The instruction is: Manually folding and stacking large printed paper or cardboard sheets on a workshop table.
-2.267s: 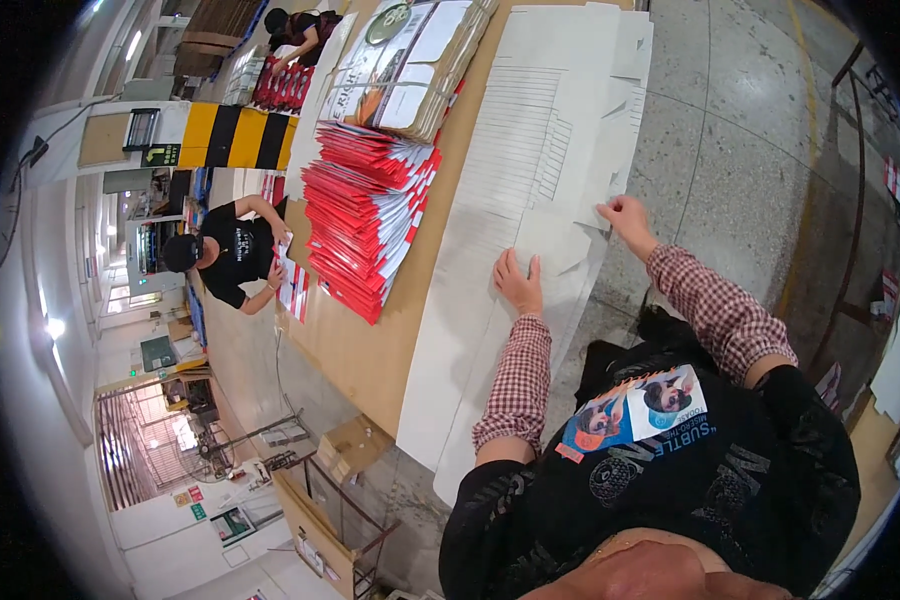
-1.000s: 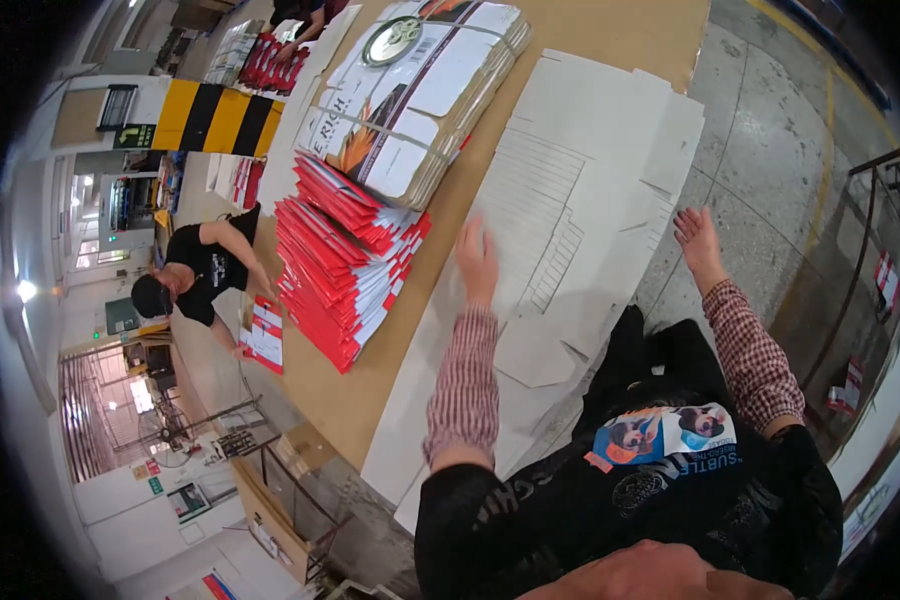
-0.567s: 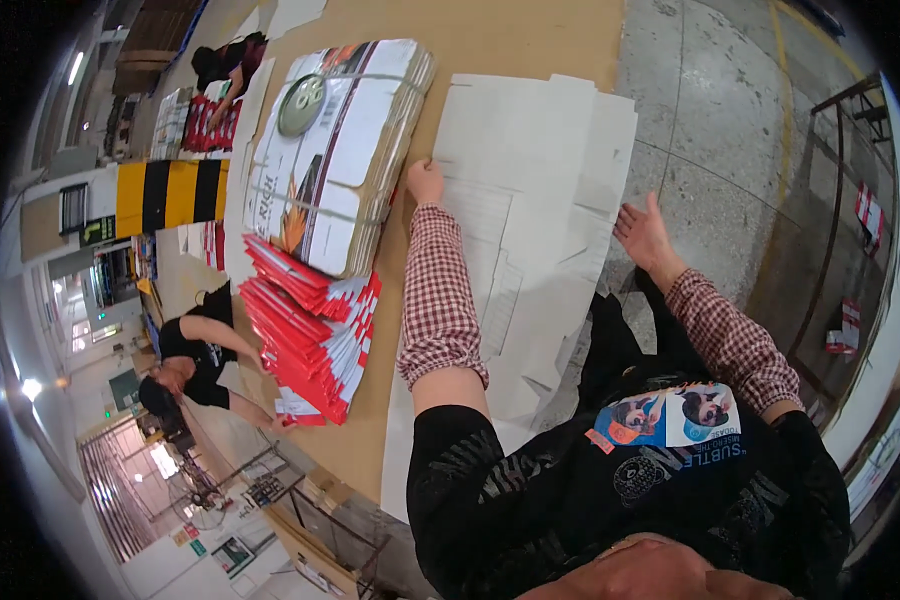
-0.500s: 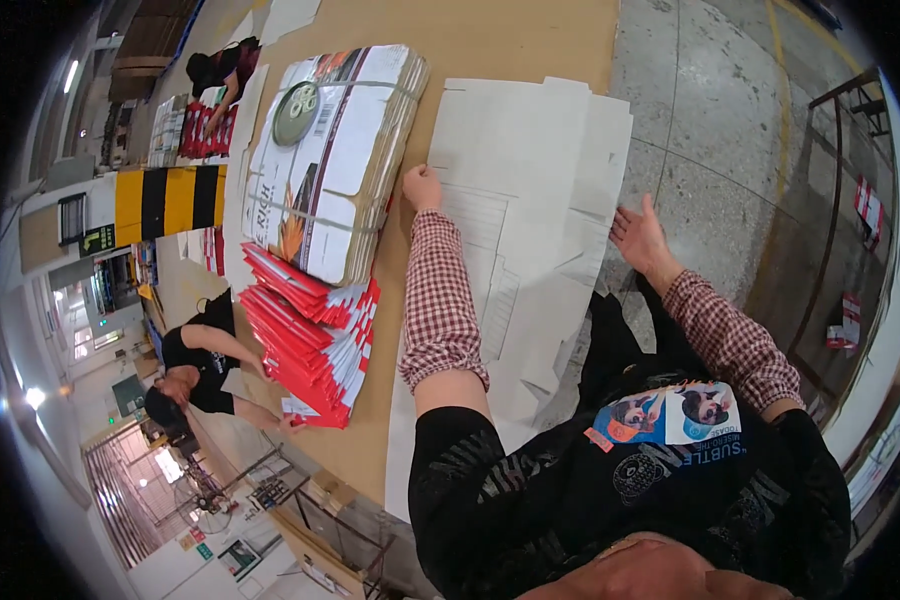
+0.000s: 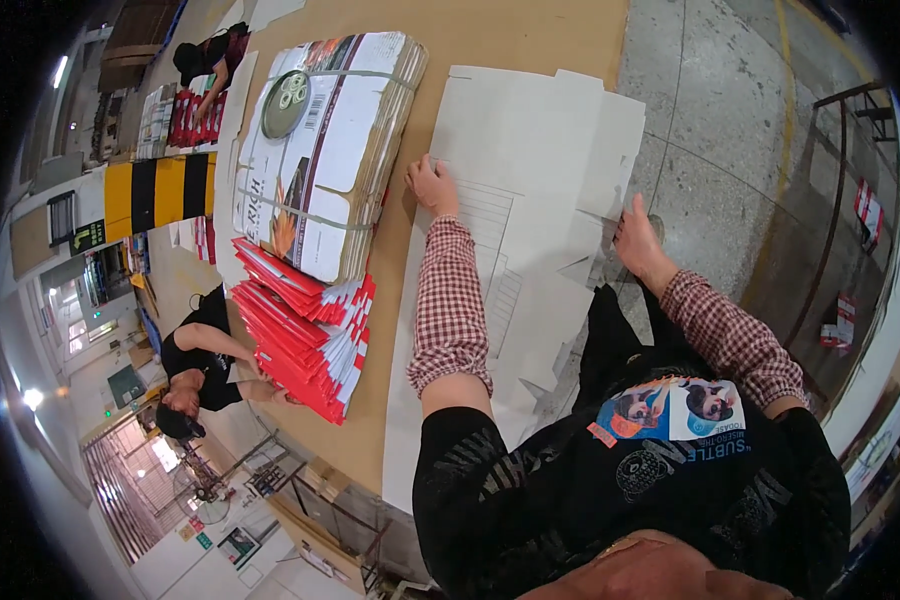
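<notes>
A large flat cardboard sheet (image 5: 545, 150), pale grey with cut flaps along its right side, lies on the table in front of me. My left hand (image 5: 433, 187) is on its left edge, fingers bent over the rim. Beside the opposite edge, next to the cut flaps, my right hand (image 5: 640, 245) has its fingers apart. Whether they touch the board is hard to make out. To the left of my left hand rests a strapped bundle of printed white carton blanks (image 5: 320, 170), with a round green-grey tape roll (image 5: 286, 105) on top.
Red-and-white folded cartons (image 5: 295, 340) lie fanned at the bundle's near end. A person in black (image 5: 205, 360) reaches toward them across the brown tabletop (image 5: 515, 35). Another person (image 5: 210, 75) works farther off. Concrete floor (image 5: 720, 110) and a metal rack (image 5: 830, 230) are to the right.
The cardboard sheet has shifted slightly right, away from the bundle. My left hand has moved right onto its edge, while my right hand has turned a little beside the flaps.
</notes>
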### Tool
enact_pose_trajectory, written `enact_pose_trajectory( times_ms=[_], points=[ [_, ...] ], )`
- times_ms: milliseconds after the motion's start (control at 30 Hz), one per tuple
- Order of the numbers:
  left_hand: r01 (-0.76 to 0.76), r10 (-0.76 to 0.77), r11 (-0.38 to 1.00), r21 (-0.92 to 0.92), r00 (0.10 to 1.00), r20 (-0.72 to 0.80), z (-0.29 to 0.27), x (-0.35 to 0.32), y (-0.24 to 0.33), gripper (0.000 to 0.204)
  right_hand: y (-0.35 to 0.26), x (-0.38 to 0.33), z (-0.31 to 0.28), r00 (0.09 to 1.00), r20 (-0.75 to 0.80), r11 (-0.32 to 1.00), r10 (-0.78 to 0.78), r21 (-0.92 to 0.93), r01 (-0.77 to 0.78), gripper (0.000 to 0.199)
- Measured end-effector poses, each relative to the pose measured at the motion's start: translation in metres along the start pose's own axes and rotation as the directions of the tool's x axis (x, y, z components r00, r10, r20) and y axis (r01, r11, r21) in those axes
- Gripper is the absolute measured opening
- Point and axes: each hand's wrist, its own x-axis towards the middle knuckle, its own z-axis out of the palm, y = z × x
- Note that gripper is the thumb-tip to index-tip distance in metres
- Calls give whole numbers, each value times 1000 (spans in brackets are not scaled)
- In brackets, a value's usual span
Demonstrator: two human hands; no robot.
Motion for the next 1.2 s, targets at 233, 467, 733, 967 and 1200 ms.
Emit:
enact_pose_trajectory(
  times_ms=[233, 467, 733, 967, 1200],
  points=[
    [-4, 4, 1000, -11, 1000, -4, -5, 0, -6, 30, -6, -20, 38, 997, 19, 996, -78, -46, 78, 79],
    [6, -5, 999, 45, 1000, -22, -6, -6, 10, 31, 3, 9, 11, 998, -65, 996, -5, -90, -1, 79],
    [38, -79, 978, -208, 977, -196, 5, -14, -11, 34, 6, 14, -8, 997, 62, 999, 45, -14, -44, 92],
    [52, -122, 939, -340, 975, -187, 8, -9, -21, 36, -1, 11, -18, 946, -258, 966, -198, -214, 144, 71],
    [48, -122, 934, -353, 974, -190, 3, -14, -20, 34, -3, 20, -4, 913, -263, 837, -311, -531, 133, 17]
  ],
)
